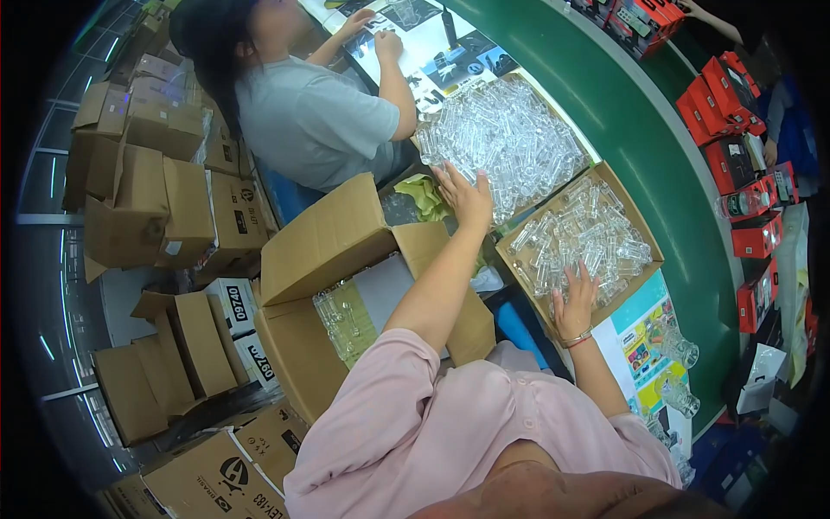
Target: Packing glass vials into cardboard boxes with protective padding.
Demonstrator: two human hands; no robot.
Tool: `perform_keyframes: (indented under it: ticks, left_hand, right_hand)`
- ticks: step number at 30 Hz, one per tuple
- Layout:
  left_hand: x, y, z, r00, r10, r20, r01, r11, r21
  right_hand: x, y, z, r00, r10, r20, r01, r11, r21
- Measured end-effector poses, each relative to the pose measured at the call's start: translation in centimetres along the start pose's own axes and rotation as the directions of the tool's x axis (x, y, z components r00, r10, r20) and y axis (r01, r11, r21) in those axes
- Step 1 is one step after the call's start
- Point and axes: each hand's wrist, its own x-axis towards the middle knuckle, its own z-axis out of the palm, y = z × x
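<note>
My left hand [468, 197] reaches forward with its fingers apart, at the near left edge of a large heap of small clear tube-shaped pieces [510, 130]. I see nothing held in it. My right hand [574, 310] lies with spread fingers over the near side of a shallow cardboard tray [654, 253], touching the clear pieces [596, 233] piled inside. Under my left forearm stands an open cardboard box [324, 229]. Some clear pieces [339, 316] and a sheet of grey-white card [385, 290] show in it.
A co-worker in a grey shirt [311, 121] sits at the far left, both hands over the table. Crumpled yellow-green paper [424, 197] lies beyond the box. Clear flared glass pieces [679, 396] stand at right by a green surface [666, 156]. Cartons [186, 208] are stacked at left, red boxes [726, 91] at far right.
</note>
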Motion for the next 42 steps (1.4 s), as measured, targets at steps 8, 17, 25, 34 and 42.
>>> perform_keyframes:
  ticks: [8, 17, 25, 34, 42]
  left_hand:
    - [1.4, -1.0, -0.5, 0.988, -0.019, -0.151, -0.033, 0.941, -0.336]
    - [6.7, -2.6, -1.3, 0.971, -0.136, -0.199, -0.010, 0.801, -0.598]
    - [7.8, -4.1, -1.2, 0.997, 0.011, -0.073, -0.013, 1.000, -0.027]
    - [12.8, -4.4, -3.8, 0.990, -0.003, -0.139, 0.014, 0.997, 0.078]
    - [14.4, -2.4, -7.0, 0.986, -0.039, 0.159, -0.029, 0.914, 0.405]
  right_hand:
    - [0.2, -0.2, -0.4, 1.000, -0.004, -0.017, 0.003, 1.000, -0.005]
    - [-0.3, 0.5, -0.4, 0.999, 0.003, -0.032, -0.003, 1.000, -0.003]
    - [-0.3, 0.7, -0.4, 0.999, 0.010, -0.037, -0.010, 1.000, -0.003]
    - [-0.3, 0.8, -0.6, 0.999, 0.021, -0.030, -0.021, 1.000, 0.000]
    - [-0.3, 1.3, -0.6, 0.997, 0.048, -0.056, -0.047, 0.999, 0.007]
